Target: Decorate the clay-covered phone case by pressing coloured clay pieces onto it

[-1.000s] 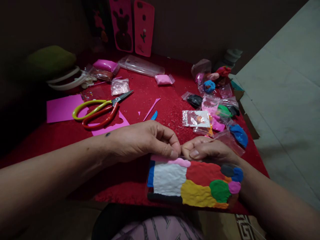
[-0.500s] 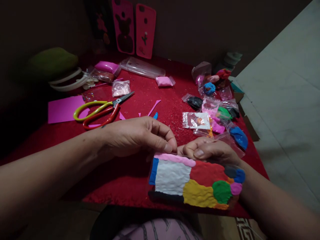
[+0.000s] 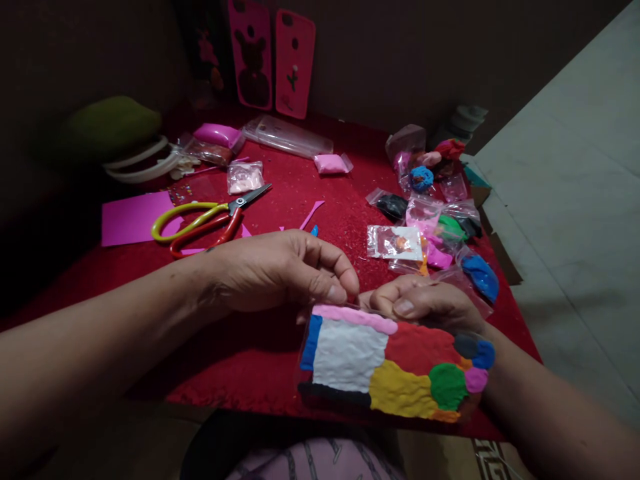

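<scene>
The right hand [image 3: 435,301] pinches the far edge of the clay-covered case [image 3: 395,360]; the left hand [image 3: 280,270] curls nearly closed there, hold unclear. Light, even pressure should limit dents.

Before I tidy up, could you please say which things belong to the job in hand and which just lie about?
In the job:
- colourful panel, left hand and right hand at its edge
- probably the blue bagged clay

Lying about, seemingly:
- scissors
- pink sheet
- upright pink cases
</scene>
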`<state>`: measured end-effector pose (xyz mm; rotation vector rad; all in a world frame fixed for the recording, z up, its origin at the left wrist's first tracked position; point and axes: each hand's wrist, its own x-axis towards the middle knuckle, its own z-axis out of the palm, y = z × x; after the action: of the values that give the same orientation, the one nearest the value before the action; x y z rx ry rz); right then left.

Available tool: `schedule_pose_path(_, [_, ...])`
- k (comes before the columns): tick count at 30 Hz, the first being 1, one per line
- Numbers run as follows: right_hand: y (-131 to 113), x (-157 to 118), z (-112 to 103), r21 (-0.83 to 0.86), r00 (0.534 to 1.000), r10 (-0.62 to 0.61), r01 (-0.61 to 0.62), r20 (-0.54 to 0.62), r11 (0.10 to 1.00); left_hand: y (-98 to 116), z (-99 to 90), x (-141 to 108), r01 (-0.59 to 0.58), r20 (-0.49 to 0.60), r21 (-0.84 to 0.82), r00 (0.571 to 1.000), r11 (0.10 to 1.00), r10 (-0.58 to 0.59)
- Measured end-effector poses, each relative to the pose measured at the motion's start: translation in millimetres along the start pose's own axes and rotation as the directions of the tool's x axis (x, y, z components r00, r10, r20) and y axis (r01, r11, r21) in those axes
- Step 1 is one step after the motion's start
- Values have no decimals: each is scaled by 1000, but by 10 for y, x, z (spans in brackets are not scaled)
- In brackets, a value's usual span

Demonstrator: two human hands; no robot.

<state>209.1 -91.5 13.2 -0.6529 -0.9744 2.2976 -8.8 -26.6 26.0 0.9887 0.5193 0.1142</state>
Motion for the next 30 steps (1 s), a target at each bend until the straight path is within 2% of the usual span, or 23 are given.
schedule_pose_path(5, [1,-6,-7,16,1000,2,-2,-20,1000,6,10,6,-15,-15,-30,1000,999,15])
schedule_pose_path(8, [1,-2,-9,28,1000,-7,7,3,1000,0,19,-2,-10,-25,-12,1000,1000,9])
schedule_pose_path(22, [6,-10,-10,0,1000,7,-7,-23,1000,-11,-5,8,-15,-25,75,1000,997,17])
schedule_pose_path(30, [29,-11,-4,29,1000,10,-9,-19,1000,50,32,-35,-6,29,111,1000,994,3])
